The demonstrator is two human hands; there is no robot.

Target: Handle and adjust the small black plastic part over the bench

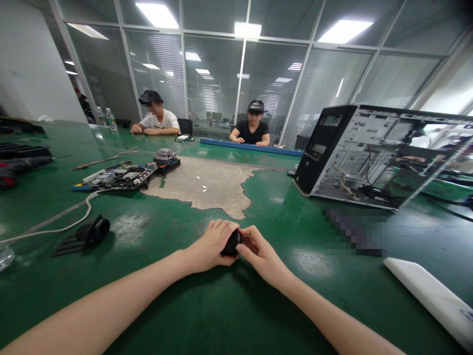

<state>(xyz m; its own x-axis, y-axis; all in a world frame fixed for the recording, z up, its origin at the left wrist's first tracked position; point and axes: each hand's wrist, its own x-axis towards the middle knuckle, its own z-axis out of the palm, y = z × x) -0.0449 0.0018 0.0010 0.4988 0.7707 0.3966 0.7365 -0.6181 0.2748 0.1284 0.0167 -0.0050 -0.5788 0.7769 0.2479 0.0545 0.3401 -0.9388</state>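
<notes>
Between my two hands, low over the green table (207, 315), is a small black object (231, 244) whose kind I cannot make out. My left hand (214, 245) wraps round it from the left, fingers over its far side. From the right, the thumb and fingers of my right hand (258, 250) pinch its edge. Much of the object is hidden by my fingers. To the left, a black plastic part with a round ring (96, 231) lies by itself on the table.
An open computer case (325, 148) stands at right, near a white block (430, 293). A circuit board (123, 176) and a pale cable (87, 209) lie at left. Beyond the bare grey patch (210, 185), two people (158, 121) sit at the far edge, near a blue bar (251, 147).
</notes>
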